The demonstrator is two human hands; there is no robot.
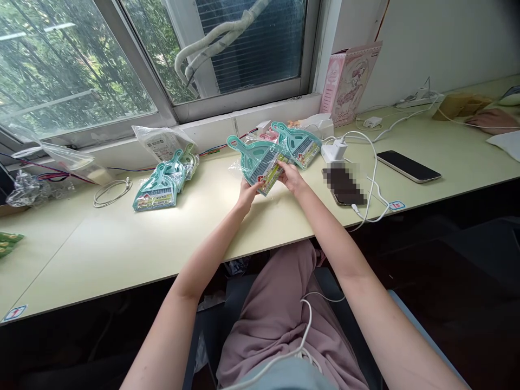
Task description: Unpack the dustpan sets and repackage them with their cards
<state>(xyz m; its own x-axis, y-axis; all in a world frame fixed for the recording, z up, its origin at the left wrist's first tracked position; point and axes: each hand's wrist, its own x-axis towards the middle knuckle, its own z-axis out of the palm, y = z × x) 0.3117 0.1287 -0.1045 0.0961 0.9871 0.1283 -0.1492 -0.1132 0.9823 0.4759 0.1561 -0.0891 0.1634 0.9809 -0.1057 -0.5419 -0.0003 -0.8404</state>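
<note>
I hold a teal mini dustpan-and-brush set (257, 160) in a clear plastic wrapper just above the pale table (122, 244). My left hand (247, 194) grips its near left corner with closed fingers. My right hand (291, 176) pinches the right edge by the printed label card. Another wrapped teal set (298, 143) lies just behind it toward the window. Two or three more teal sets (162, 184) are stacked to the left.
A blurred-out phone (344, 186) and a black phone (408, 166) lie to the right, with a white charger (333, 151) and cables. A pink box (349, 81) leans on the wall. Plastic bags (162, 142) rest by the window sill. Another person's hand (493, 120) is at far right.
</note>
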